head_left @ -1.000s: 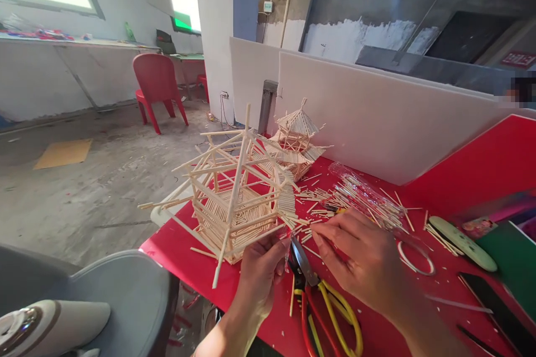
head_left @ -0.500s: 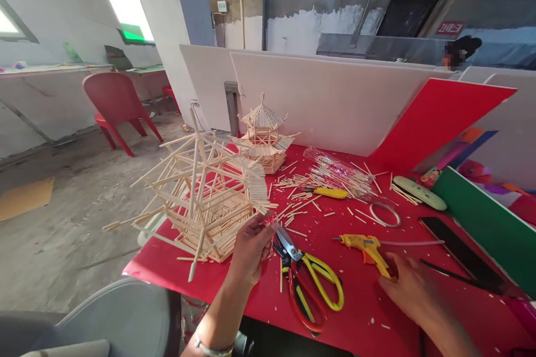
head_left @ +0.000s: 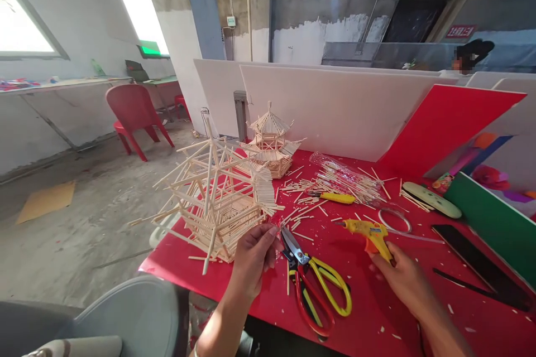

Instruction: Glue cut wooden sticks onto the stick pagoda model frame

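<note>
Free lane over red table (head_left: pixel 360 295) between scissors (head_left: pixel 300 254) and glue gun (head_left: pixel 368 230), stick frame (head_left: pixel 226 215) an obstacle leftward

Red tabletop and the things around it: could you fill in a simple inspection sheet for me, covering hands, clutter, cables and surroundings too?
Surface: red tabletop, flecked with small pale scraps.
Job's things: open stick frame at the near left; smaller stick pagoda behind it; yellow glue gun.
Clutter: loose sticks, plastic bag of sticks, yellow cutter, scissors.
Left hand: fingertips pinched together beside the frame; anything held is too small to identify.
Right hand: around the glue gun's handle.
Cables: thin cord by the wall socket; the glue gun's own is unclear.
Surroundings: white boards behind, red chair at left.
</note>
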A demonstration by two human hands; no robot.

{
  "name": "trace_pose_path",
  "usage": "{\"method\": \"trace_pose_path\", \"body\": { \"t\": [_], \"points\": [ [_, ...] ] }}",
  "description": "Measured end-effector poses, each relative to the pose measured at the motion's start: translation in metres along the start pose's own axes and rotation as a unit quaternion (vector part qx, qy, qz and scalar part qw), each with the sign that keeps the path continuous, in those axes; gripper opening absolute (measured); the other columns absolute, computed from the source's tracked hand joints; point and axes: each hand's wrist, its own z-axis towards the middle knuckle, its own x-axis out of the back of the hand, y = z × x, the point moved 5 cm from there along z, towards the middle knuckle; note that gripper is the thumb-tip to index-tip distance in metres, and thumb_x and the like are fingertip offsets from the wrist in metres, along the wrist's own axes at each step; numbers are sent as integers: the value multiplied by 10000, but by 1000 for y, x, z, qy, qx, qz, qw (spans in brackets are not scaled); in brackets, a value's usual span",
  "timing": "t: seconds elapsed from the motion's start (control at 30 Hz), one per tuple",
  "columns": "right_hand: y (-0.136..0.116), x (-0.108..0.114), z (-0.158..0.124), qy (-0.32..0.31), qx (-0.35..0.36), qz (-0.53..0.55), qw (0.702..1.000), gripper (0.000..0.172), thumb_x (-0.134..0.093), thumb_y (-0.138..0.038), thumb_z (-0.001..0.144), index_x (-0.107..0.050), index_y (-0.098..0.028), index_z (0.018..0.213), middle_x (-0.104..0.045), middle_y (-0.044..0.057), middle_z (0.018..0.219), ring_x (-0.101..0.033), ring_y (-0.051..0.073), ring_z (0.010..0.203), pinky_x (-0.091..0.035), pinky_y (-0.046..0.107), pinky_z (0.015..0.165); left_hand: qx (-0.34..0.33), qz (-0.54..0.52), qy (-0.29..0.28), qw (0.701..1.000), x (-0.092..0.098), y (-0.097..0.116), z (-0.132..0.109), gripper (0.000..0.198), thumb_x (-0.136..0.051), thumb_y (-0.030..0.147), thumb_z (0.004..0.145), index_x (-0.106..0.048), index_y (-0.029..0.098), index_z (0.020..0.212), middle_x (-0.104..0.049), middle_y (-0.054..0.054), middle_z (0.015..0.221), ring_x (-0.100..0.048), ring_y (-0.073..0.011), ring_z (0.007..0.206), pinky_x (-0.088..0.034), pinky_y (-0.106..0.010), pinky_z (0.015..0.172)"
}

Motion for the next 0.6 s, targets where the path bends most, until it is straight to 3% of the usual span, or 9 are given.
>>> {"method": "trace_pose_path", "body": {
  "t": [0.1, 0.23, 0.33, 0.43, 0.6],
  "points": [
    [-39, 4, -23, 18, 53, 133, 989, 468, -573, -570, 826, -598, -195, 1105, -608, -17, 598, -610, 197, 550, -490, 277, 515, -4, -13, -11, 1000, -1, 1, -1, 338, -768, 456, 736, -699, 135, 815, -664, -30, 566, -416, -45, 345, -219, -170, 355],
    [-109, 10, -47, 26, 205, 239, 949, 392, -532, -510, 900, -620, -205, 1131, -696, 46, 828, -650, 198, 699, -549, 283, 633, -4, -76, -25, 997, -2, 2, -1, 398, -639, 508, 813, -717, 119, 843, -683, -56, 640, -486, -78, 404, -321, -193, 390],
    [-152, 9, -53, 91, 270, 157, 946, 284, -480, -441, 969, -627, -219, 1068, -699, 59, 871, -654, 187, 714, -527, 265, 615, 13, -88, -11, 996, 0, -2, -1, 375, -629, 481, 830, -709, 114, 837, -689, -62, 657, -486, -73, 404, -297, -183, 380],
    [-185, 0, -57, 157, 359, 48, 919, 236, -474, -403, 990, -616, -213, 990, -679, 66, 846, -647, 197, 754, -503, 276, 635, 3, -82, 7, 997, 2, -4, -1, 323, -682, 438, 814, -700, 115, 823, -687, -56, 649, -472, -61, 385, -255, -170, 357],
    [-197, -11, -61, 238, 431, -61, 868, 207, -491, -349, 1001, -596, -190, 1082, -682, 117, 982, -655, 229, 869, -505, 317, 718, 8, -89, 10, 996, 5, -8, 1, 346, -758, 452, 758, -706, 116, 820, -668, -37, 628, -472, -54, 376, -249, -161, 345]
  ]
}}
